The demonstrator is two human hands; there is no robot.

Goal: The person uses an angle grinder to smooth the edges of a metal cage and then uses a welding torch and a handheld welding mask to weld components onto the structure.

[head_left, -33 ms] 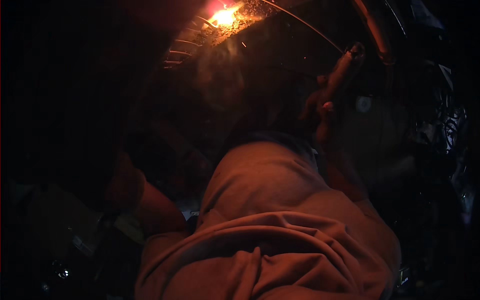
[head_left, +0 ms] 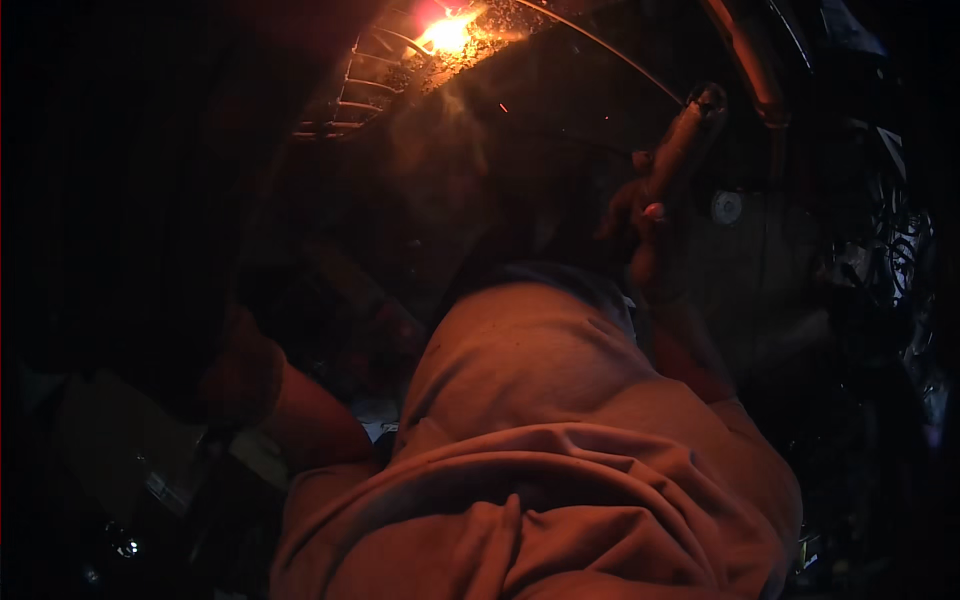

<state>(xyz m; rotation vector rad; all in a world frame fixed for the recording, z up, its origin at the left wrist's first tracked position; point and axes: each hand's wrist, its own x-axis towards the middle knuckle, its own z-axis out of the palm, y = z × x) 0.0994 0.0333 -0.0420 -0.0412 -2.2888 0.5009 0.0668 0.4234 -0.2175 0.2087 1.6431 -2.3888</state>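
My right hand (head_left: 645,215) is closed around a welding electrode holder (head_left: 685,150), a thick rod-like grip lit dull orange. From the holder's far end a long thin electrode (head_left: 605,45) curves up and left and leaves the top edge. At top centre a white-yellow glow (head_left: 447,35) burns over a rough, speckled surface (head_left: 490,38), with faint smoke below it. On the left, my forearm (head_left: 310,410) reaches up into darkness. The fingers of my left hand are hidden there, behind or beside a large dark shape (head_left: 190,180).
Beside the glow stands a curved wire grid (head_left: 365,85). A thick tube or cable (head_left: 745,60) hangs at the upper right, above a pale round disc (head_left: 727,207). Tangled shiny items (head_left: 900,255) lie at the far right. Sparks fly mid-picture; most surroundings are too dark to make out.
The large dark shape on the left has shifted slightly left, uncovering more of the wire grid. Sparks have moved. My right hand and the electrode holder stay nearly in place.
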